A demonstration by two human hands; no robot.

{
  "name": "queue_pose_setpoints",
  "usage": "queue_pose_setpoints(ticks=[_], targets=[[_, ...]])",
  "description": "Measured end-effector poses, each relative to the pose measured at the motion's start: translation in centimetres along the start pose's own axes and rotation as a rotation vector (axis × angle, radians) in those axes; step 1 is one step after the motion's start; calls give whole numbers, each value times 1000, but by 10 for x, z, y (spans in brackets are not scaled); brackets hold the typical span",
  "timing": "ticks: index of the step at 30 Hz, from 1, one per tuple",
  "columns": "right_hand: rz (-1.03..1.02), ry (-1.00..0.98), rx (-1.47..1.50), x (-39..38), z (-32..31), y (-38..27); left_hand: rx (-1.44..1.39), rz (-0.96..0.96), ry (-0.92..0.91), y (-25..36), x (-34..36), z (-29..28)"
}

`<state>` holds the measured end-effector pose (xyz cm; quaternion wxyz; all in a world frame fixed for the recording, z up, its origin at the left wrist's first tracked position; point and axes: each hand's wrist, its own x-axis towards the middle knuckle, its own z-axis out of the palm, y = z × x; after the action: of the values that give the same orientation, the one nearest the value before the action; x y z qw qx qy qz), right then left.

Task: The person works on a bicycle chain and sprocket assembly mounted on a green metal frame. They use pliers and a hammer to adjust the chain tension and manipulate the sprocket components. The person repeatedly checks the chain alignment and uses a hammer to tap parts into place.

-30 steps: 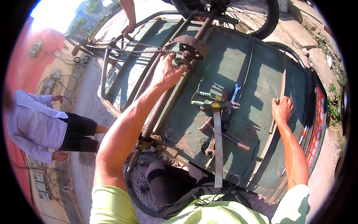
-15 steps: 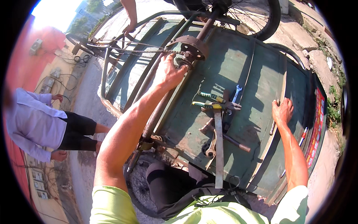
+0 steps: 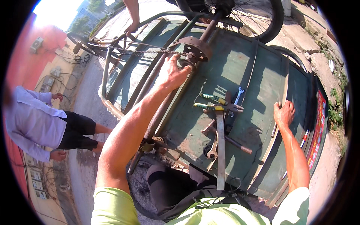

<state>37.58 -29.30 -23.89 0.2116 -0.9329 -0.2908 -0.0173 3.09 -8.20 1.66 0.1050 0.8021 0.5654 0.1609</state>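
My left hand (image 3: 174,75) reaches up to the axle of an upturned cargo tricycle, thumb and fingers curled round the hub (image 3: 190,59) beside a rusty, curved drum cover (image 3: 198,45). A chain (image 3: 150,52) runs left from that hub. Over at the right, my right hand (image 3: 284,112) is closed round a thin metal rod (image 3: 274,130), whose lower end shows under the fist. Between the hands lie green-and-yellow-handled pliers (image 3: 208,107), a blue open-ended wrench (image 3: 239,95), a hammer (image 3: 239,144), a ring spanner (image 3: 213,152) and a flat metal bar (image 3: 221,157).
The tools rest on the green ribbed panel (image 3: 195,116). A red-handled screwdriver (image 3: 305,138) lies near its right edge. Spoked wheel (image 3: 275,22) stands at the top. Another person's hand (image 3: 131,28) grips the frame; a person in a pale shirt (image 3: 35,116) stands left.
The view has shifted very slightly. Both hands keep their places on the hub and the rod, and the tools lie as before.
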Motion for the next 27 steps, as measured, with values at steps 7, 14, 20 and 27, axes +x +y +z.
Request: queue_pose_setpoints(ticks=[7, 14, 20, 27], targets=[[10, 16, -20, 4, 1, 8, 125, 842, -130, 13, -56, 19], [5, -4, 4, 0, -3, -1, 37, 115, 93, 0, -11, 0], [20, -23, 4, -1, -4, -2, 163, 654, 33, -1, -40, 17], [20, -15, 9, 0, -4, -1, 82, 329, 109, 9, -33, 4]])
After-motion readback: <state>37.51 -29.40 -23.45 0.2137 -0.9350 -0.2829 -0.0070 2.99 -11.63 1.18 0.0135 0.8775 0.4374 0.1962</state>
